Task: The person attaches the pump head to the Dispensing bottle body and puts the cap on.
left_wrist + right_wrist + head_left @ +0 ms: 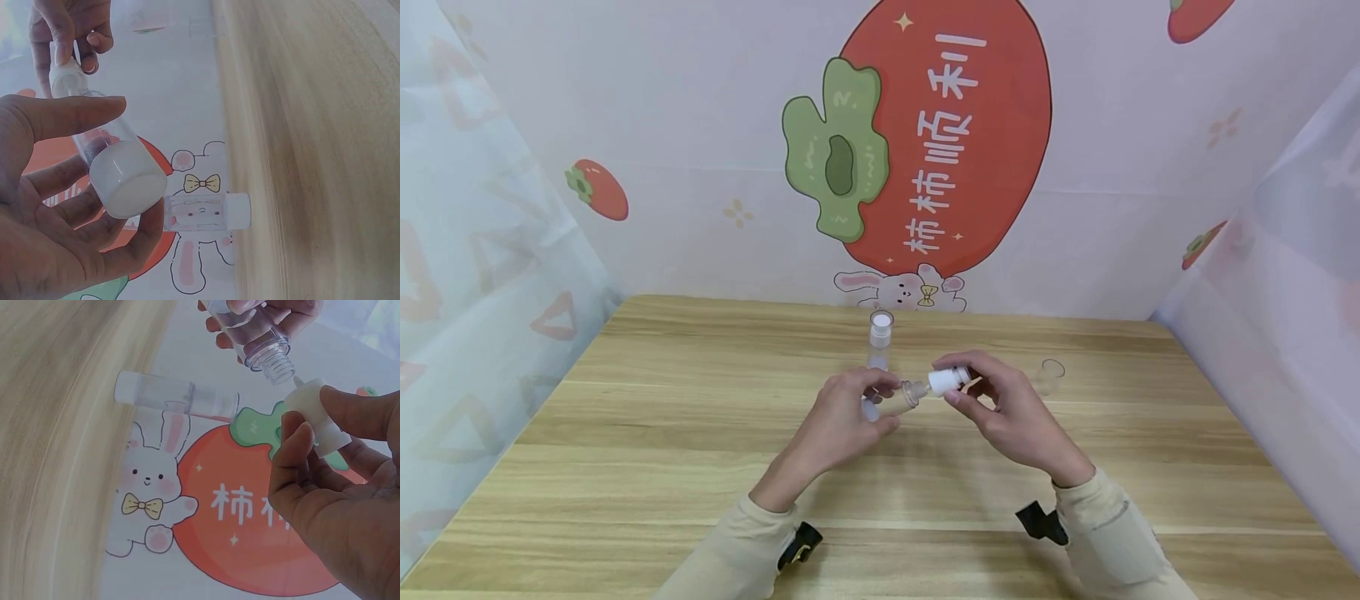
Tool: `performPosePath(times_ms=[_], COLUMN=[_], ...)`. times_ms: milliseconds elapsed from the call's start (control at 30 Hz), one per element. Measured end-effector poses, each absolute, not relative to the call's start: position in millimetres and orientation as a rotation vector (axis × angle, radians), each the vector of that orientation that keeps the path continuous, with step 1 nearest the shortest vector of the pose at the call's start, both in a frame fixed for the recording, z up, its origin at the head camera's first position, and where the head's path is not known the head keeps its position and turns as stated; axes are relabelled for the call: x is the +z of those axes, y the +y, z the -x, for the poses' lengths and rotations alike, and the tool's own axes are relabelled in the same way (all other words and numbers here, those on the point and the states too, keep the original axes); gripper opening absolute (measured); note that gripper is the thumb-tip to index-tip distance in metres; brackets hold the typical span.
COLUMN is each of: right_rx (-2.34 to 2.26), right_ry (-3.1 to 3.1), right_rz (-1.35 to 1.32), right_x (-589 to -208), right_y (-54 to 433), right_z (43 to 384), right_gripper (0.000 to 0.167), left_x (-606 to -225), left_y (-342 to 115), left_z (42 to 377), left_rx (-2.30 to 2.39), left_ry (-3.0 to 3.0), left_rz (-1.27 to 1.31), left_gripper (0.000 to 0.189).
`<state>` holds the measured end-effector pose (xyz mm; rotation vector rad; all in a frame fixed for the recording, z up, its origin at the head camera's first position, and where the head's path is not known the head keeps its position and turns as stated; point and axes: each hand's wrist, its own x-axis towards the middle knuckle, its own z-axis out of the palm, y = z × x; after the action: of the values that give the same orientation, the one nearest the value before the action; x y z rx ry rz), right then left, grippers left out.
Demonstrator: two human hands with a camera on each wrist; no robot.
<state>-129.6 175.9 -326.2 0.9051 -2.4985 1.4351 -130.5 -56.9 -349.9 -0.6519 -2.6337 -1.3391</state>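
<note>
My left hand [848, 410] grips a clear bottle [250, 331] with a white base, tilted so its threaded neck points toward the right hand. In my right hand [1003, 412], thumb and fingers pinch a white pump top [307, 407]. The pump's small lower tip is right at the mouth of the bottle neck, in line with it; its threads are not joined to the neck in the right wrist view. Behind the left hand, a second clear bottle [880, 337] with a white pump and clear cap stands upright on the table.
A clear cap [1054, 368], hard to make out, sits on the wooden table [662, 467] right of the right hand. A printed backdrop [700, 250] with persimmons and a rabbit rises along the table's far edge, with sheets at both sides.
</note>
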Motion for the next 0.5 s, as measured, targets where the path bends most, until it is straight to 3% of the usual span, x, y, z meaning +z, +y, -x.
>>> performPosePath(times_ms=[500], right_rx=[1.428], right_ry=[-2.519], right_rz=[-0.909], right_x=[-327.1], right_y=[173.9], right_z=[128.9], right_gripper=[0.035], left_x=[-348.4], left_y=[-56.4], left_z=[128.9], left_rx=[-1.348], left_ry=[-2.633], left_rz=[0.672], left_gripper=[0.035])
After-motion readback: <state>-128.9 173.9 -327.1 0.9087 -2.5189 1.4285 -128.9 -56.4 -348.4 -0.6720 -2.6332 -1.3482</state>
